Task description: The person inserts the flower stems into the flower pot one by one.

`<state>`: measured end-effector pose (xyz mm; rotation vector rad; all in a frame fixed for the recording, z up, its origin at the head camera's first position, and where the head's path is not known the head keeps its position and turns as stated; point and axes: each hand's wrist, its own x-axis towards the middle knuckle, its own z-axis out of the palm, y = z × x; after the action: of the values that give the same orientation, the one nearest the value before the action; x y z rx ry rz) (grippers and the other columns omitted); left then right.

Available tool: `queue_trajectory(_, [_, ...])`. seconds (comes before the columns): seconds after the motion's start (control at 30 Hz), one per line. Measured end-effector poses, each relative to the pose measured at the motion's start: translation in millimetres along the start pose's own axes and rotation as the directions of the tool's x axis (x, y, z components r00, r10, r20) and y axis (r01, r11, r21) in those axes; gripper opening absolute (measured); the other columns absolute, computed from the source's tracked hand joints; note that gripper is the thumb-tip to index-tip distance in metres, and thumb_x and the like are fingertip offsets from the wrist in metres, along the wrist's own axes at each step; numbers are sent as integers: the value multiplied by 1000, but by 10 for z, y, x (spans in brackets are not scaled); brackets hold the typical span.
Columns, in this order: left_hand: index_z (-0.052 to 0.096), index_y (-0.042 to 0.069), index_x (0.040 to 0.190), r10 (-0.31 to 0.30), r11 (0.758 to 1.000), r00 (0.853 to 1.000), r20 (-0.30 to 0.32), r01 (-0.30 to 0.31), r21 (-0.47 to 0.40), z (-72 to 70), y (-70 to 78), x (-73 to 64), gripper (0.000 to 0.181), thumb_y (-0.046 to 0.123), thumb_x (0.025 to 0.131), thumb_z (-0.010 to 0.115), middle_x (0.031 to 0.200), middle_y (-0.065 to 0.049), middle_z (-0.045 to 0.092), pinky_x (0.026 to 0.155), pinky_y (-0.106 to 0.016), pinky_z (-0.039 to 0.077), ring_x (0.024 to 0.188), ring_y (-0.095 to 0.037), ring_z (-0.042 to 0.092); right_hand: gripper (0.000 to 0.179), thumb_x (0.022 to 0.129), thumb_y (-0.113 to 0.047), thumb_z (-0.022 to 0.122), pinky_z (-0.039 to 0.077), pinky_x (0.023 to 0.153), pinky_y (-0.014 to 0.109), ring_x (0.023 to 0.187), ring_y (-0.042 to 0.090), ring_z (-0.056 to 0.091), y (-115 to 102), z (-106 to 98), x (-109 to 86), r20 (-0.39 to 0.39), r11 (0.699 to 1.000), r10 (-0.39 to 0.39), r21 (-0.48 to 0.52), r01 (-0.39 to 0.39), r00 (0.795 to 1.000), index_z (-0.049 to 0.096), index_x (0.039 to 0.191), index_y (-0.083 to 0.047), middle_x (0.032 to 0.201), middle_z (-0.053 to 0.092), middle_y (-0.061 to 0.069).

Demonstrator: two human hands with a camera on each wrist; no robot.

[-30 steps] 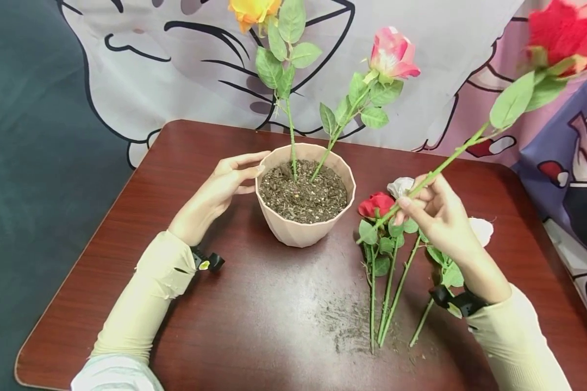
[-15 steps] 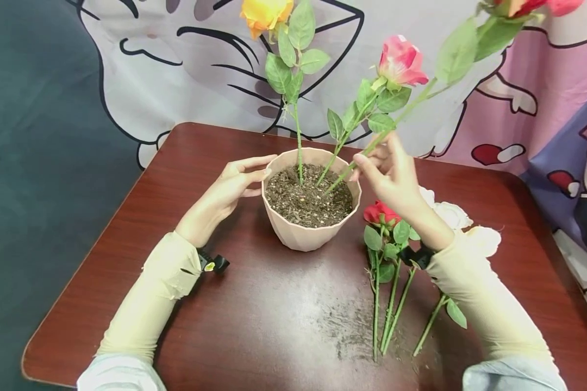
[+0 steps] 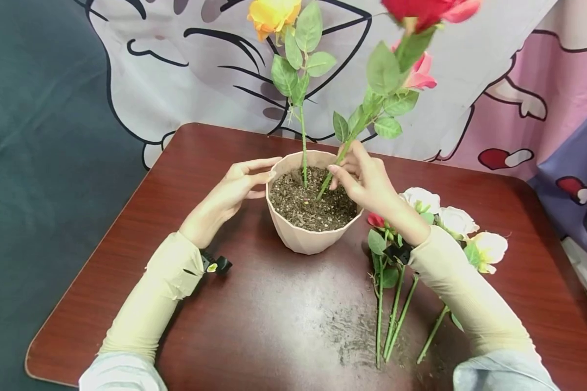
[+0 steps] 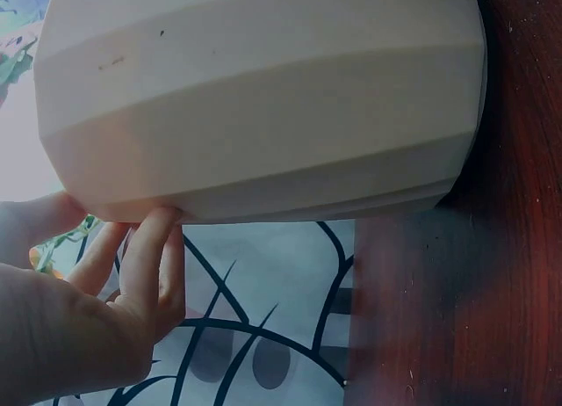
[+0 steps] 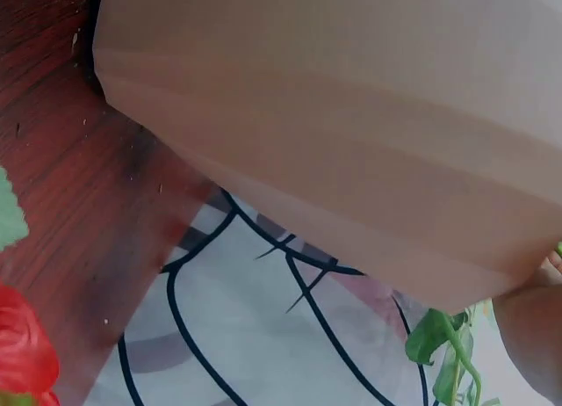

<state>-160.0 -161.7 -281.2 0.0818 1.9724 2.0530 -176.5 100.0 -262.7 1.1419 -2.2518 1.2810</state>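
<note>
In the head view a faceted pale pink flower pot point(image 3: 300, 241) full of dark soil point(image 3: 313, 209) stands on the table. My left hand point(image 3: 227, 187) rests its extended fingers and thumb against the pot's left side and rim. My right hand point(image 3: 367, 176) pinches the green stem of a red rose point(image 3: 423, 11), its lower end at the soil. A yellow rose point(image 3: 274, 16) and a pink rose point(image 3: 423, 73), partly behind the red one, stand in the soil. In the left wrist view the fingertips touch the pot wall point(image 4: 290, 107). The right wrist view mostly shows pot wall point(image 5: 334, 116).
White roses point(image 3: 457, 221) and a red rose point(image 3: 375, 220) lie on the brown table point(image 3: 235, 320) to the right, partly under my right forearm. Loose soil specks point(image 3: 357, 336) dot the surface. A printed cloth point(image 3: 176, 92) hangs behind the table.
My right hand has carried the red rose leftward from above the lying roses to the pot, bringing its stem to the soil. The left hand has kept its place on the pot.
</note>
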Motion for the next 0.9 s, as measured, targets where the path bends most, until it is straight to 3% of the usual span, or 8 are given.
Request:
queue_trajectory(0.2, [53,15,134,6,1000,1000,-14,-6,-4,11,-5,5,44,10,90,57,134,-4,52,80,-31,50,102,-12,58,15,89,-1,59,26,37,18,55,12,63,29,59,66,64,999,-32,-3,33,997,45,92,2,65,64,2])
queue_trajectory(0.47, [50,13,136,4,1000,1000,4,-4,15,3,10,18,45,13,92,56,137,-5,49,83,-33,49,109,-15,55,20,88,-2,63,40,48,17,54,8,62,30,105,110,116,995,-72,-66,80,991,44,92,1,66,63,4])
queue_trajectory(0.63, [51,13,135,5,1000,1000,-1,-5,-5,6,-1,33,44,13,92,57,137,-6,49,81,-31,50,106,-13,56,21,88,-4,63,42,49,18,52,11,60,61,96,130,152,996,-15,-82,28,988,42,91,-1,65,61,3])
queue_trajectory(0.73, [53,13,134,1,1000,1000,-15,-1,-22,10,-15,25,43,11,91,57,135,-6,50,78,-30,51,103,-12,57,22,88,-4,63,40,44,18,50,15,59,80,90,129,170,997,22,-77,-9,985,42,91,-1,64,61,3])
queue_trajectory(0.9, [53,13,133,13,1000,1000,-16,-13,-18,7,-25,25,43,11,91,57,134,-6,52,78,-31,51,104,-13,57,22,88,-4,63,37,41,18,49,13,57,83,91,146,188,996,12,-90,5,982,41,90,-1,63,61,1])
